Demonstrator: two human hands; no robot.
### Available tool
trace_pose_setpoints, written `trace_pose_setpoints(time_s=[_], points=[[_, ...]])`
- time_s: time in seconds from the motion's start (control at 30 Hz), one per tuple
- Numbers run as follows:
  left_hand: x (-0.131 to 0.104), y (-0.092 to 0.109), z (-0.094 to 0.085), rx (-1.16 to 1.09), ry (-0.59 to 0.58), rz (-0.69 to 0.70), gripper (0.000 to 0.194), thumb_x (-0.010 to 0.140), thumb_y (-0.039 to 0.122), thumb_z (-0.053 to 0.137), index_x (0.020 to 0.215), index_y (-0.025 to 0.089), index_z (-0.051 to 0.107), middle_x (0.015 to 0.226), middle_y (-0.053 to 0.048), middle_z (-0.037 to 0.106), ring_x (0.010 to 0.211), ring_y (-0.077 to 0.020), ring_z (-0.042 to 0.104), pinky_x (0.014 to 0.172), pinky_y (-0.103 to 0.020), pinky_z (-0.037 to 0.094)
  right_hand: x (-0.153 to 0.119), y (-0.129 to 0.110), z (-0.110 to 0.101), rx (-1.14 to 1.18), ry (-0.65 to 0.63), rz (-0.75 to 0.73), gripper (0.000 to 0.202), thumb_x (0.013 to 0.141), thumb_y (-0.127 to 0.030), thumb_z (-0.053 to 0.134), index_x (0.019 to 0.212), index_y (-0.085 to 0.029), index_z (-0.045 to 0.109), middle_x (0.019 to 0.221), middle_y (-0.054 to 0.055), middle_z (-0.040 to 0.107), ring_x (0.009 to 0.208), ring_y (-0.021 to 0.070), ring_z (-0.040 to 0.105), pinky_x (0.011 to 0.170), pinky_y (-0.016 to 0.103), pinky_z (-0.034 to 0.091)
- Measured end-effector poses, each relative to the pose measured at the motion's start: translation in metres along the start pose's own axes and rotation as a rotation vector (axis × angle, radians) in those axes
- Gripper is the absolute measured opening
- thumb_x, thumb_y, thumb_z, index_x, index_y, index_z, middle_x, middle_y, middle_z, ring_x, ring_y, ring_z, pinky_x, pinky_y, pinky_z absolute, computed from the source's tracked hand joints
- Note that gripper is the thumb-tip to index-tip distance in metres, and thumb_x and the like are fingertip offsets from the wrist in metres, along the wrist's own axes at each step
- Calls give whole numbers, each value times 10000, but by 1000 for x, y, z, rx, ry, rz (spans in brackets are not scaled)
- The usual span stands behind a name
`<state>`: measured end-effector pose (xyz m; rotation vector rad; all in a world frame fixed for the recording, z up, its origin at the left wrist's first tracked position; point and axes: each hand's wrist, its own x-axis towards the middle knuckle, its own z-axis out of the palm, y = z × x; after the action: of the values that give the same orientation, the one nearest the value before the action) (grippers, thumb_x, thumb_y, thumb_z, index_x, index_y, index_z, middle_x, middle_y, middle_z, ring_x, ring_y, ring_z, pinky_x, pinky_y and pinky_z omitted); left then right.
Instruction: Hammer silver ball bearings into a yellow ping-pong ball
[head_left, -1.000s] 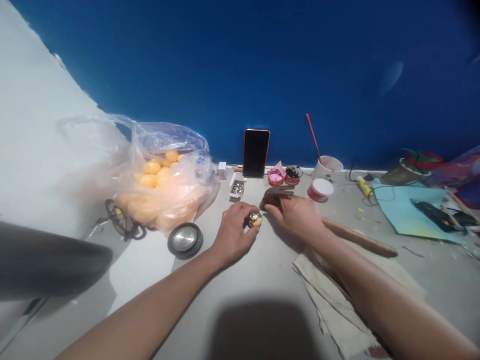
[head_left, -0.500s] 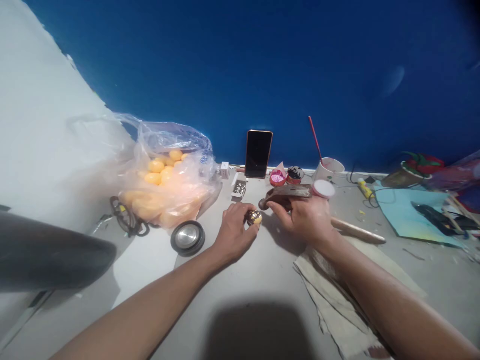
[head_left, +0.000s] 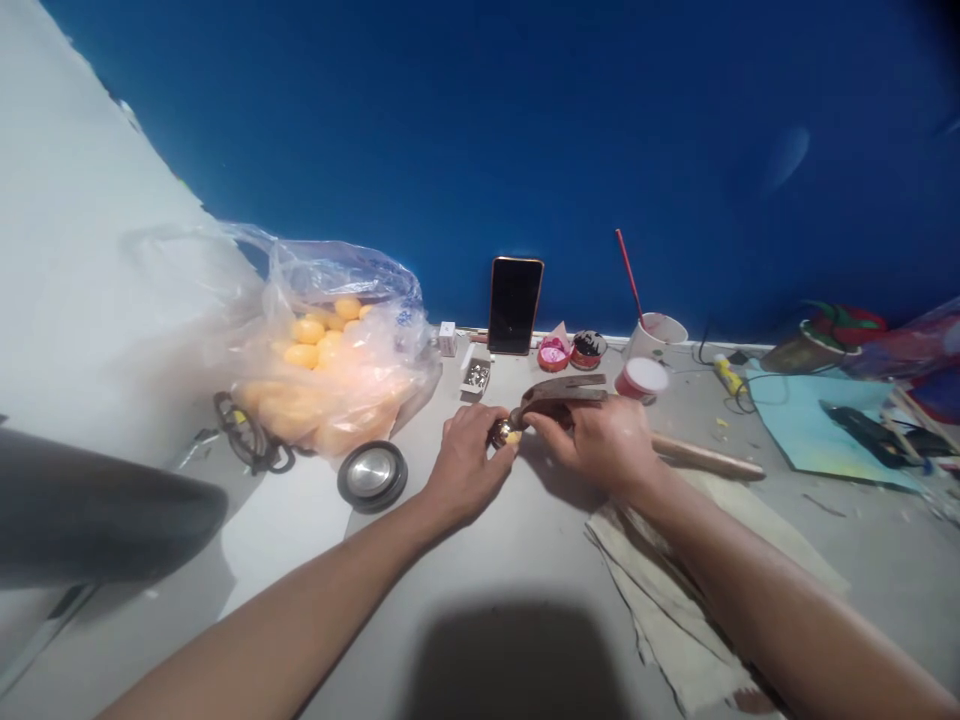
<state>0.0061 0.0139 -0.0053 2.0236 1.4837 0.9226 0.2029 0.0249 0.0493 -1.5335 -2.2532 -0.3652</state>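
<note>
Between the fingers and thumb of my left hand (head_left: 474, 462) is a small yellow ball studded with shiny metal pieces (head_left: 505, 433). My right hand (head_left: 606, 445) is closed around a claw hammer (head_left: 559, 392) near its head, with the wooden handle sticking out to the right. The hammer's face is at the ball's upper right side and seems to touch it. Just beyond my left hand, a small open box (head_left: 476, 375) holds shiny metal pieces.
A plastic bag of yellow balls (head_left: 322, 350) lies left. A phone (head_left: 515, 305) leans on the blue wall. Small red pots, a lidded tub (head_left: 642, 379) and a white cup (head_left: 657, 337) stand behind my right hand. A cloth (head_left: 675, 600) lies under my right forearm; a round black-rimmed lid (head_left: 372, 475) sits left.
The hammer head has moved left, from just beside the ball to against it, with my right hand following. My left hand keeps its hold on the ball.
</note>
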Motion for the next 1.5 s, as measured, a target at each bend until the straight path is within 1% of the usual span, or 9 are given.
trace_pose_setpoints(time_s=[0.13, 0.3, 0.47, 0.6, 0.77, 0.97, 1.07, 1.37, 1.5], points=[[0, -3, 1, -31, 4, 1, 261, 858, 254, 633, 1116, 233, 672, 1067, -47, 717, 1061, -259, 610, 983, -455, 436, 0, 1, 2, -32, 41, 20, 549, 978, -627, 485, 953, -190, 817, 773, 109, 773, 629, 232, 653, 570, 311, 325], [0, -3, 1, -60, 19, -12, 268, 853, 251, 663, 1119, 230, 679, 1088, -51, 729, 1060, -259, 611, 976, -451, 449, 1, 1, 0, -34, -99, 34, 571, 978, -638, 467, 990, -188, 817, 819, 125, 782, 685, 252, 676, 588, 314, 345], [1, -1, 2, -55, 24, -61, 295, 808, 168, 681, 1094, 240, 671, 1046, -40, 724, 1033, -256, 617, 943, -437, 474, 1, -2, -6, -2, -102, 64, 560, 986, -634, 454, 1084, -212, 809, 968, 135, 802, 777, 273, 699, 641, 323, 388], [1, -1, 3, -49, 29, -46, 265, 818, 170, 682, 1071, 245, 666, 1029, -30, 719, 1028, -248, 617, 943, -425, 476, 1, -4, -7, 23, -154, 25, 540, 984, -617, 475, 1066, -203, 813, 942, 127, 803, 770, 269, 701, 630, 318, 376], [1, -2, 4, -35, 43, -60, 325, 768, 128, 706, 1070, 233, 646, 1038, -31, 708, 1025, -246, 615, 945, -428, 474, 1, -2, -7, 11, -87, 60, 544, 982, -639, 467, 1101, -234, 809, 1016, 123, 804, 782, 263, 692, 641, 319, 369], [1, 0, 4, -35, 38, -52, 256, 820, 172, 696, 1065, 234, 655, 1023, -36, 709, 1034, -251, 614, 934, -428, 475, 1, -4, -6, 26, -127, 10, 525, 996, -611, 469, 1082, -224, 813, 956, 120, 803, 771, 257, 696, 641, 314, 375], [1, 0, 4, -25, 37, -48, 288, 799, 154, 702, 1071, 235, 648, 1035, -39, 709, 1045, -254, 613, 935, -427, 476, 1, -3, -6, 20, -105, 25, 558, 997, -633, 444, 1114, -225, 806, 1000, 128, 802, 805, 269, 705, 651, 318, 384], [2, -1, 3, -27, 39, -89, 289, 742, 64, 672, 957, 237, 586, 963, -14, 681, 966, -232, 611, 926, -426, 468, 3, 1, -3, -21, -130, 81, 572, 983, -654, 442, 1057, -225, 813, 907, 127, 798, 759, 277, 697, 637, 326, 380], [2, 0, 3, -3, 33, -96, 278, 734, 81, 699, 926, 229, 565, 940, -11, 667, 950, -228, 604, 914, -424, 465, 2, -1, -2, -6, -144, 45, 577, 983, -654, 443, 1044, -217, 815, 869, 117, 797, 721, 269, 696, 616, 324, 367]])
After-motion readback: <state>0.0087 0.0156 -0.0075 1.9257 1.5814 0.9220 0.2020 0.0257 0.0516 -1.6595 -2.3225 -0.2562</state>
